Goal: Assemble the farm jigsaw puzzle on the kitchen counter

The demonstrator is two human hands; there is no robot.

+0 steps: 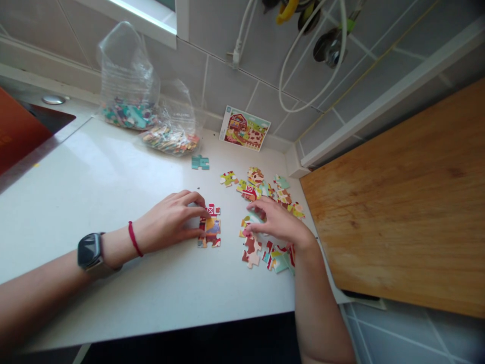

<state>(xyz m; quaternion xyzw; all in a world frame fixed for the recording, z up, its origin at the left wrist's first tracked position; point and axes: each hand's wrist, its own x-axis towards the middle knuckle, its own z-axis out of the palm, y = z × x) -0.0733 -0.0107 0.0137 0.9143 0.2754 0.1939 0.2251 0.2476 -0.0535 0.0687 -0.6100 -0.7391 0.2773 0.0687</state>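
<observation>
My left hand [176, 220] rests on the white counter, its fingertips on the left edge of a small joined group of puzzle pieces [213, 227] in red, yellow and purple. To the right, my right hand [275, 217] hovers over loose pieces with its thumb and fingers apart; nothing shows between them. Below its thumb lies a brown and cream piece [252, 251]. More loose pieces [278, 259] lie under and beside the right wrist. Behind that hand is a pile of pieces [255, 177]. A teal piece [200, 162] lies apart, behind the joined group.
Two clear plastic bags of pieces [131, 114] [172, 139] stand at the back left. A farm picture card [245, 128] leans against the tiled wall. A wooden board [401, 202] borders the counter on the right, and a white cable [282, 83] hangs above.
</observation>
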